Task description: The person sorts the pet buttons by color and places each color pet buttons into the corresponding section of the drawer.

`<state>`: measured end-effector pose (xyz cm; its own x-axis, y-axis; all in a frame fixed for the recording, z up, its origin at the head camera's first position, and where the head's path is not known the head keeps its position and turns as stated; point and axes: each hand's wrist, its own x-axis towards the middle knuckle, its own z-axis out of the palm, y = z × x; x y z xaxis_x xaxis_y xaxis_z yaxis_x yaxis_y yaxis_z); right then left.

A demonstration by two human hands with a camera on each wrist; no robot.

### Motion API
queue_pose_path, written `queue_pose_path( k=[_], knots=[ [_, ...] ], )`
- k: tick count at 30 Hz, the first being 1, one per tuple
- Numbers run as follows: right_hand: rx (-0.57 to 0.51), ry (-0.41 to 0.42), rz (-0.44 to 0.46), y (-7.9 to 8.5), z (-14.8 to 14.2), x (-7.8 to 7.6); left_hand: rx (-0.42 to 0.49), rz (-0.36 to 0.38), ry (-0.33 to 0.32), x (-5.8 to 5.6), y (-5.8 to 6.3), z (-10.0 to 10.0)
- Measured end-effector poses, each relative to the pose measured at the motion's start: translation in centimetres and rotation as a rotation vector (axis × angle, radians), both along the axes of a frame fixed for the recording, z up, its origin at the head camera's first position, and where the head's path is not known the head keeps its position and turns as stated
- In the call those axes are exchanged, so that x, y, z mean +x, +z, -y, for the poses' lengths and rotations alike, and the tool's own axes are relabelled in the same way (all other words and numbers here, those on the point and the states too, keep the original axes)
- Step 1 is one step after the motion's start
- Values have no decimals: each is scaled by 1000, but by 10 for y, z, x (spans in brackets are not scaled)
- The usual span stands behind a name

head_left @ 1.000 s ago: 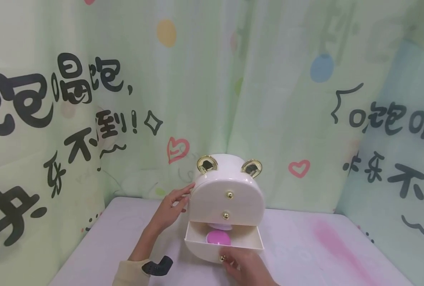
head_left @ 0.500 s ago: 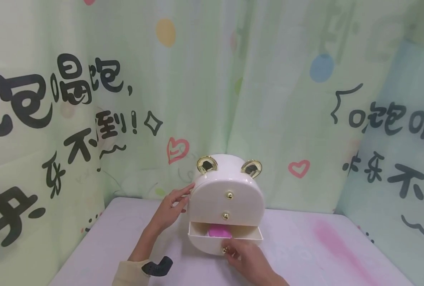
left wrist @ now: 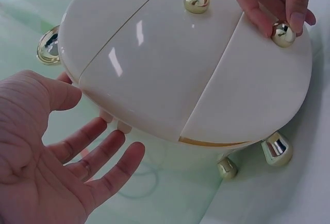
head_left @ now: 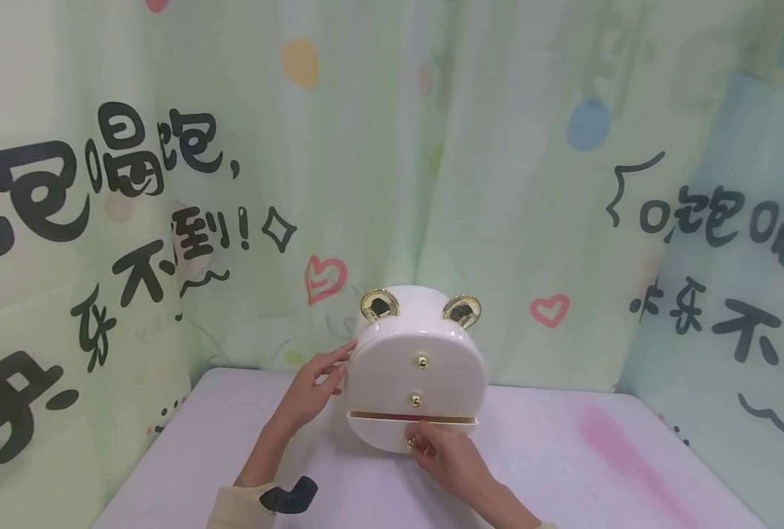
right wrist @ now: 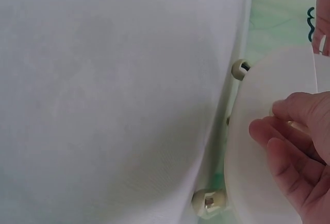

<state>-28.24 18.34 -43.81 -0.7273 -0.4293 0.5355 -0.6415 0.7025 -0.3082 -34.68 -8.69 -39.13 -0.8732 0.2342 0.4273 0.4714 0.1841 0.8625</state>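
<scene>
A glossy white drawer box [head_left: 385, 375] with gold-rimmed ears stands on the table, its front bearing gold knobs. The bottom drawer [head_left: 373, 433] sticks out only slightly, leaving a thin gap along its top edge; what lies inside is nearly all hidden. My right hand [head_left: 454, 463] pinches the lowest knob [left wrist: 283, 34] between thumb and fingers. Against the box's left side rests my left hand [head_left: 312, 386], its fingers extended. In the left wrist view the fingers [left wrist: 105, 141] of that hand spread along the curved side.
The table [head_left: 550, 455] has a pale cover with a pink smear at right. A light green printed curtain [head_left: 365, 147] hangs close behind the box and along both sides. Small gold feet [left wrist: 277, 149] hold the box up.
My right hand has pushed the bottom drawer inward, from well out to nearly flush, and the pink round thing in it has gone out of sight. The left hand has stayed in place.
</scene>
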Motion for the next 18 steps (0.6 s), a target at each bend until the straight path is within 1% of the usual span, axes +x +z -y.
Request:
queue_pose_path(
  k=[6, 13, 18],
  knots=[
    [-22, -16, -23, -2, 2, -6, -4, 13, 0, 1, 2, 0],
    [-33, -58, 12, -2, 4, -10, 3, 13, 4, 3, 3, 0],
    [-37, -62, -6, -4, 3, -11, -3, 6, 5, 3, 3, 0]
  ],
)
